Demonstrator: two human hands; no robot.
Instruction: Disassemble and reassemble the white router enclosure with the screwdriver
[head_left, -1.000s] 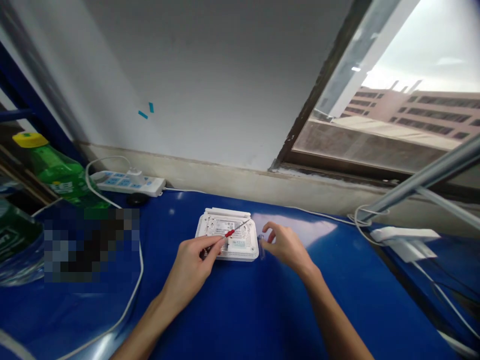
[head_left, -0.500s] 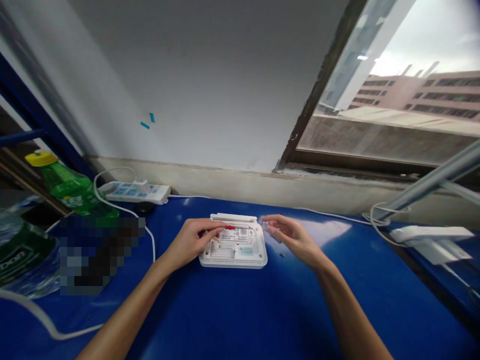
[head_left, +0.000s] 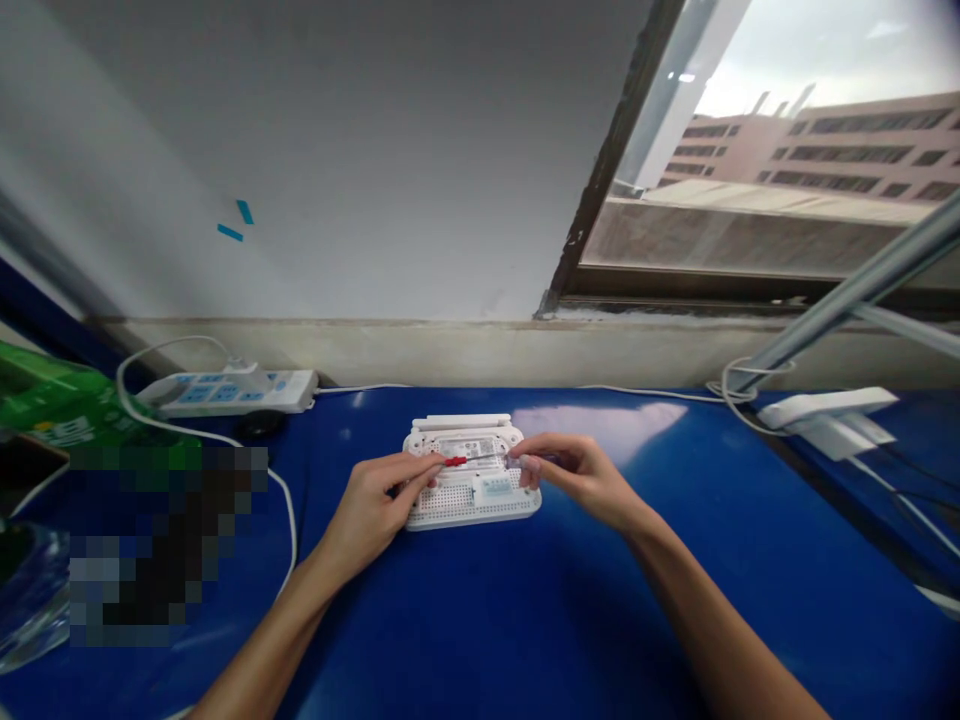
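A white router (head_left: 456,499) lies on the blue table with its vented, labelled side up and its antenna bar at the back. Over its left part, my left hand (head_left: 386,498) is closed in a pinch on a screwdriver shaft (head_left: 454,462) with a red collar; the thin metal end points right. My right hand (head_left: 574,470) pinches a clear screwdriver handle (head_left: 514,461) above the router's right side. The tip of the shaft meets or nearly meets the clear piece; whether it is inserted I cannot tell.
A white power strip (head_left: 232,392) with a plugged-in cable stands at the back left, a black round object (head_left: 259,424) before it. Green bottles (head_left: 67,400) lie far left. At right are a metal pole (head_left: 840,300) and a white adapter (head_left: 832,410). A wall and window close the back.
My right hand has moved left, bringing the clear handle over the router to the tip of the shaft. My left hand keeps its pinch. The view has shifted to the right.
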